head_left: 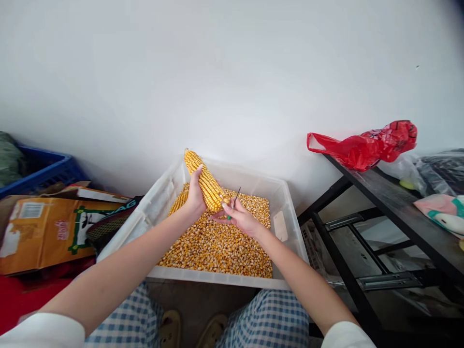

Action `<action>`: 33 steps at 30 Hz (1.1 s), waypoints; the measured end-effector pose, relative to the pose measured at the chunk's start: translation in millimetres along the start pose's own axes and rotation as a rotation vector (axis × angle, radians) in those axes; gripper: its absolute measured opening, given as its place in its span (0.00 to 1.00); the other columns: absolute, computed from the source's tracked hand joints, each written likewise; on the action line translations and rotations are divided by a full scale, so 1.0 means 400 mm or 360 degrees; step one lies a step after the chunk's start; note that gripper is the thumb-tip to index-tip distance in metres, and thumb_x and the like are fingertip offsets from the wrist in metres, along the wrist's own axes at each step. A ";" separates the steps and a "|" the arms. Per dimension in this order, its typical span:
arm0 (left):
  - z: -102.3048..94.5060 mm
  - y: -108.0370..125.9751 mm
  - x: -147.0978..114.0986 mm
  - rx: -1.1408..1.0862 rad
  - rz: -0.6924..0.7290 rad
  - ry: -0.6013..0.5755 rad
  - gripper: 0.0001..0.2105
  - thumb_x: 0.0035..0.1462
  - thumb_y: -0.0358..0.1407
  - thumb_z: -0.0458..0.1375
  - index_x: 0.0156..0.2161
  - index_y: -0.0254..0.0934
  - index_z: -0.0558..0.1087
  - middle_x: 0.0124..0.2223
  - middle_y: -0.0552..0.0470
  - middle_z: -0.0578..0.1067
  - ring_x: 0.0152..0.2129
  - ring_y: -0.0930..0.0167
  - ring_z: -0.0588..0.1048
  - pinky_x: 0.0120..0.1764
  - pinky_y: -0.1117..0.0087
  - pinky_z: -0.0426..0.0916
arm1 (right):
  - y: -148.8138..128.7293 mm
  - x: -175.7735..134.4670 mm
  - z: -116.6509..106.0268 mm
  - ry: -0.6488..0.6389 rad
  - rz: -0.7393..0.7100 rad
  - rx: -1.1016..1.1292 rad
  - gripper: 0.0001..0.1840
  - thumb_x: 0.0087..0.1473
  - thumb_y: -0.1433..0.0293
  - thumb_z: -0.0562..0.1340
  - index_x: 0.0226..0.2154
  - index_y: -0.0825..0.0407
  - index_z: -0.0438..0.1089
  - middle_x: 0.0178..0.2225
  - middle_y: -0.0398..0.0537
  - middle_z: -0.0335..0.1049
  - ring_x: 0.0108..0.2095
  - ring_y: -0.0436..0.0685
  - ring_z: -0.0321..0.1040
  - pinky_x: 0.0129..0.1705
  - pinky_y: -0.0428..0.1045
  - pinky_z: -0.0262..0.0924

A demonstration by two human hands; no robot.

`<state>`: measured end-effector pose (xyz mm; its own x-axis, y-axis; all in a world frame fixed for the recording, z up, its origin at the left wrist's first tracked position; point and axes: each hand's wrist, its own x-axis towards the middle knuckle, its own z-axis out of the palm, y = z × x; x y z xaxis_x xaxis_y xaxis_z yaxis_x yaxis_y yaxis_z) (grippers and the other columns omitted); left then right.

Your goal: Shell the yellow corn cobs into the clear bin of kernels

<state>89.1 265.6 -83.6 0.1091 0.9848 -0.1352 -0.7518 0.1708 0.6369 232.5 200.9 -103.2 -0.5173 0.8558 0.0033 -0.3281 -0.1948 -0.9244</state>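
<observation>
Left hand point(196, 195) curled round a cob point(208, 187), right hand point(242, 218) half closed on a tool point(238, 194) at the cob's lower end, kernels point(221, 251) in the tub point(213, 279) below

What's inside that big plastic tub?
The tub holds loose corn kernels and, towards the left, at least one corn cob, partly hidden by the left arm. The kernels cover the tub's bottom, so anything buried beneath them cannot be seen.
</observation>
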 end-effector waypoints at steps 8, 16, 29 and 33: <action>0.008 -0.005 -0.005 0.0115 0.0059 -0.0025 0.18 0.45 0.51 0.55 0.32 0.36 0.67 0.23 0.52 0.71 0.19 0.70 0.72 0.24 0.69 0.68 | -0.007 0.016 0.016 0.0327 0.0112 -0.0032 0.18 0.51 0.52 0.55 0.36 0.48 0.56 0.34 0.42 0.67 0.33 0.53 0.71 0.32 0.51 0.69; 0.003 -0.041 -0.009 0.0236 -0.0023 -0.0024 0.20 0.44 0.51 0.55 0.34 0.35 0.67 0.25 0.51 0.72 0.20 0.70 0.72 0.24 0.69 0.68 | 0.021 0.019 0.002 0.0417 0.0135 -0.0042 0.18 0.47 0.57 0.61 0.30 0.49 0.52 0.32 0.40 0.68 0.28 0.52 0.71 0.29 0.51 0.69; 0.008 -0.035 -0.004 0.0247 0.0095 -0.0072 0.18 0.46 0.50 0.56 0.33 0.35 0.67 0.25 0.51 0.71 0.21 0.70 0.72 0.24 0.70 0.68 | 0.018 0.017 -0.005 0.0384 0.0127 0.0033 0.12 0.46 0.65 0.58 0.32 0.49 0.53 0.32 0.40 0.66 0.29 0.51 0.70 0.28 0.48 0.68; 0.009 -0.054 -0.011 0.0430 0.0220 -0.0076 0.18 0.44 0.48 0.58 0.33 0.34 0.67 0.25 0.51 0.71 0.20 0.71 0.71 0.23 0.71 0.66 | 0.022 0.019 -0.011 0.0466 0.0152 0.0021 0.09 0.43 0.71 0.55 0.31 0.50 0.55 0.31 0.40 0.67 0.29 0.50 0.68 0.30 0.49 0.68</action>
<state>107.2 257.6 -93.8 0.0529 0.9986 -0.0014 -0.5622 0.0309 0.8265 229.2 208.0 -113.1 -0.2969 0.9347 -0.1952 -0.3003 -0.2854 -0.9101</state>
